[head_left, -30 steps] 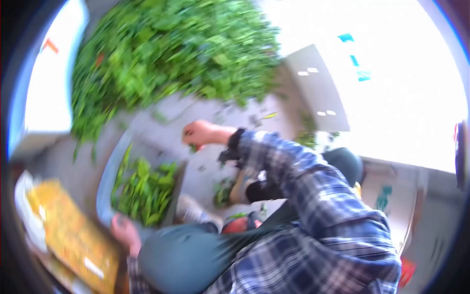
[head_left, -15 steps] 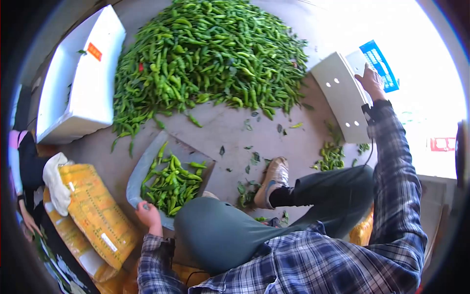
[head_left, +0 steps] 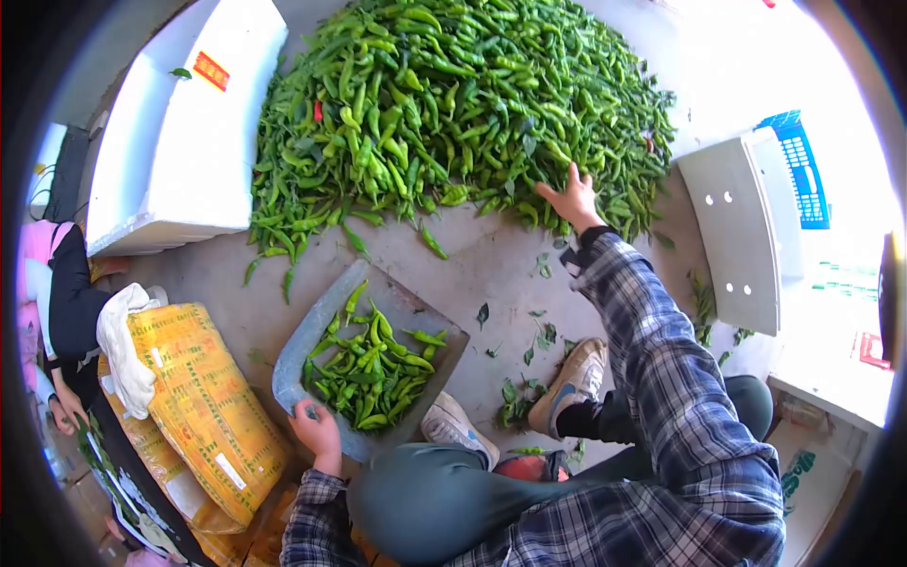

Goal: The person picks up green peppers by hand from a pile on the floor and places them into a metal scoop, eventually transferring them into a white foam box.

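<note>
My left hand [head_left: 317,431] is closed around the near left end of a grey scoop [head_left: 291,364], which rests on the floor beside my left knee. Loose green chili peppers [head_left: 370,370] lie inside the scoop. At the near right edge of a large pepper pile [head_left: 453,104], my right hand [head_left: 573,200] reaches out with its fingers spread, holding nothing. Its fingertips overlap the nearest peppers in this view. A single red pepper [head_left: 318,111] shows on the pile's left side.
A white foam box [head_left: 184,142] stands left of the pile. On the right are a light panel with holes [head_left: 737,222] and a blue basket [head_left: 803,175]. A yellow carton [head_left: 203,397] with a white cloth [head_left: 128,350] lies at left, near another person's hand [head_left: 68,408]. Leaves litter the floor.
My right hand has left the light panel and blue item on the right and swung left to the pile's near edge. My left hand stays on the scoop. The view has shifted.
</note>
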Available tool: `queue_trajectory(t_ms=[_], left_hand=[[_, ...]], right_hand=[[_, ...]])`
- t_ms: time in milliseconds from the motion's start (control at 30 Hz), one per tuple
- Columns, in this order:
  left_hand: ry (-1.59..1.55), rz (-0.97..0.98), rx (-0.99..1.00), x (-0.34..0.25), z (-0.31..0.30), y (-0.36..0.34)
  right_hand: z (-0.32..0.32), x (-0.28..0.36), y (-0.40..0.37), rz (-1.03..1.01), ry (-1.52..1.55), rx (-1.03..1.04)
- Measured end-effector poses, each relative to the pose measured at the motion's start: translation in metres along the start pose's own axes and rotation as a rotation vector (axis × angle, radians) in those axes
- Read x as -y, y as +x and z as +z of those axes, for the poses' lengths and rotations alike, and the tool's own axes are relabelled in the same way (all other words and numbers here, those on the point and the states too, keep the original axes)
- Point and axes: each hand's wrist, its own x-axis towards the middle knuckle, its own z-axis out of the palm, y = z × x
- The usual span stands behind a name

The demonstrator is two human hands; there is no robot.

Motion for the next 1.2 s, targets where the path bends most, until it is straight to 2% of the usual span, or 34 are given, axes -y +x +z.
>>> queue_trajectory(t_ms=[67, 167, 233, 367, 400, 467, 567, 633, 700, 767, 800, 900, 967, 1067, 1167, 1200], left_hand=[[-0.004, -0.031, 0.032, 0.001, 0.0, 0.0], [0.014, -0.041, 0.048, 0.005, 0.0, -0.001], [0.002, -0.033, 0.042, 0.008, 0.001, -0.001], [-0.016, -0.028, 0.026, 0.007, 0.002, -0.001], [-0.009, -0.02, 0.026, 0.006, 0.001, 0.0], [-0.015, -0.013, 0.013, 0.011, 0.004, 0.0], [-0.029, -0.015, -0.012, 0.011, 0.005, -0.001], [-0.049, -0.009, -0.01, 0.01, 0.005, 0.0], [-0.03, -0.025, -0.005, 0.008, 0.004, 0.0], [-0.032, -0.031, -0.012, 0.007, 0.004, 0.0], [-0.053, -0.014, -0.02, 0.006, 0.004, 0.001], [-0.063, -0.017, -0.029, 0.006, 0.004, 0.0], [-0.066, -0.027, -0.03, 0.007, 0.005, -0.001], [-0.066, -0.04, -0.023, 0.005, 0.003, 0.001], [-0.061, -0.054, -0.007, 0.003, 0.004, 0.001], [-0.059, -0.061, -0.002, 0.003, 0.003, 0.0]], right_hand=[[0.013, 0.023, -0.016, 0.064, 0.092, -0.077], [0.011, 0.055, -0.057, 0.006, 0.03, -0.097], [0.022, 0.065, -0.086, -0.163, -0.093, -0.104], [0.025, 0.081, -0.138, -0.476, -0.097, 0.159], [0.023, 0.08, -0.143, -0.476, -0.099, 0.169], [0.02, 0.075, -0.149, -0.811, -0.008, 0.275], [0.013, 0.057, -0.135, -0.562, 0.004, 0.088], [0.002, 0.051, -0.128, -0.462, -0.05, 0.244], [0.005, 0.052, -0.143, -0.511, -0.023, 0.223], [0.012, 0.057, -0.163, -0.649, -0.076, 0.343], [0.009, 0.062, -0.176, -0.651, -0.119, 0.376], [0.02, 0.062, -0.193, -0.761, -0.271, 0.318], [0.021, 0.058, -0.191, -0.775, -0.275, 0.325], [0.015, 0.063, -0.182, -0.603, -0.292, 0.483], [0.009, 0.078, -0.175, -0.643, -0.283, 0.43], [0.004, 0.094, -0.176, -0.679, -0.185, 0.407]])
